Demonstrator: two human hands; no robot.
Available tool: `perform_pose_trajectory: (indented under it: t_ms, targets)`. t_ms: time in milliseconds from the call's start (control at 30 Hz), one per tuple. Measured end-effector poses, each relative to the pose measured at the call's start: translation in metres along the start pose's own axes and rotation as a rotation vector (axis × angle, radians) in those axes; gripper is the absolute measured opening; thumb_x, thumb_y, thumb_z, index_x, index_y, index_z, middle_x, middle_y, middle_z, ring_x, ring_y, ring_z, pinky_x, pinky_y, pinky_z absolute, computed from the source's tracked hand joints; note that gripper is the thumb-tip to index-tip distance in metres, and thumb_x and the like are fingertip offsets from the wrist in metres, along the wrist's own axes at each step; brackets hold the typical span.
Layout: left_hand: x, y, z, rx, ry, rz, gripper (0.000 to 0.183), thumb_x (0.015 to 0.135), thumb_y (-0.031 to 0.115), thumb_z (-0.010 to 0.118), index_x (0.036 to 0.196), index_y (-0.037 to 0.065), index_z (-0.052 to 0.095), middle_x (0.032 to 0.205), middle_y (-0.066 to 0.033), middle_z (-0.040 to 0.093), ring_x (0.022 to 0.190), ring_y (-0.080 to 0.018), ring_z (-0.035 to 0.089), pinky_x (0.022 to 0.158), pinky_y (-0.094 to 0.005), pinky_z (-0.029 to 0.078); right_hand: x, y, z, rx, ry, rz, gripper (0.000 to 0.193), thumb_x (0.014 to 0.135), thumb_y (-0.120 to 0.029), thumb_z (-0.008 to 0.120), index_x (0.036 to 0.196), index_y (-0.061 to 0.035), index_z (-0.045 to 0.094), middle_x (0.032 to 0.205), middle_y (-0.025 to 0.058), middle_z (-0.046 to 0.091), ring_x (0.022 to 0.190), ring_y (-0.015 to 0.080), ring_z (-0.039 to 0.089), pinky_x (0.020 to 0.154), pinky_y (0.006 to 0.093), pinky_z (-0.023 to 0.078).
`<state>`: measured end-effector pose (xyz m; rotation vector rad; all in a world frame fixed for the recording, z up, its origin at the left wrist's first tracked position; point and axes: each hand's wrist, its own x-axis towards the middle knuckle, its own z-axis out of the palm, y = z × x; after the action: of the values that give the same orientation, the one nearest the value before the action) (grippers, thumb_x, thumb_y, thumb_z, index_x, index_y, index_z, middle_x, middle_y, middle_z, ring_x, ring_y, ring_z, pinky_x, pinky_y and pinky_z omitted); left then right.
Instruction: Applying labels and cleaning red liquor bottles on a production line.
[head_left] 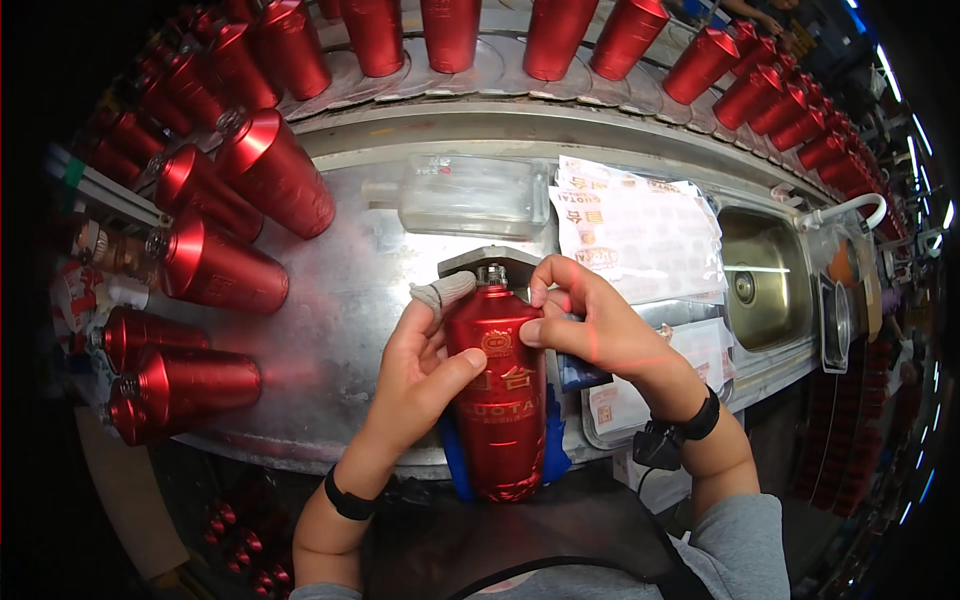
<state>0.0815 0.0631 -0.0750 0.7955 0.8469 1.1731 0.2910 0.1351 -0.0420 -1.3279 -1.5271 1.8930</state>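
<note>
A glossy red bottle (497,440) with gold lettering lies before me, its bare threaded neck (491,274) pointing away and resting at a grey metal bracket (470,258). Blue padding (556,440) shows under its near end. My left hand (425,370) grips the bottle's left side, thumb across the front; a whitish cloth cover (445,292) wraps one fingertip. My right hand (600,325) is closed at the bottle's upper right, thumb and bent forefinger against its shoulder. Whether those fingers also pinch something small, I cannot make out.
Several red bottles (225,265) stand on the metal table (330,390) at left. More line the conveyor (490,65) beyond. A clear rectangular bottle (475,195) lies behind the bracket. Right of it are label sheets (640,235), then a sink (765,285) with a white tap (850,208).
</note>
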Motion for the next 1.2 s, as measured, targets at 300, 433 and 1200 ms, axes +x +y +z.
perform_pose_trajectory:
  t_ms: [300, 433, 1200]
  targets:
    - [-0.011, 0.003, -0.013, -0.02, 0.106, 0.023, 0.063, 0.087, -0.001, 0.061, 0.145, -0.001, 0.036, 0.147, -0.0183, 0.044, 0.141, -0.0275, 0.04, 0.114, -0.0414, 0.035, -0.007, -0.006, 0.003, -0.16, 0.052, -0.098, 0.027, 0.078, -0.012, 0.071, 0.095, -0.0068, 0.051, 0.062, -0.0047, 0.046, 0.059, 0.0038, 0.042, 0.055, 0.0246, 0.034]
    - [-0.017, 0.005, -0.001, 0.048, 0.279, 0.197, 0.056, 0.087, 0.003, 0.056, 0.14, -0.004, 0.04, 0.138, -0.0215, 0.051, 0.135, -0.03, 0.046, 0.106, -0.0438, 0.045, -0.006, -0.016, 0.007, -0.174, 0.069, -0.021, 0.029, 0.078, -0.018, 0.072, 0.094, -0.006, 0.051, 0.062, -0.0032, 0.045, 0.059, 0.0057, 0.041, 0.055, 0.0253, 0.033]
    - [-0.042, 0.06, 0.023, -0.087, -0.023, 0.055, 0.066, 0.085, -0.001, 0.06, 0.146, 0.003, 0.034, 0.136, -0.011, 0.046, 0.133, -0.0231, 0.043, 0.115, -0.0465, 0.031, -0.039, -0.021, 0.037, -0.52, 0.32, -0.482, 0.022, 0.084, -0.009, 0.067, 0.104, -0.0002, 0.07, 0.079, 0.013, 0.066, 0.067, 0.0204, 0.064, 0.062, 0.0314, 0.051]
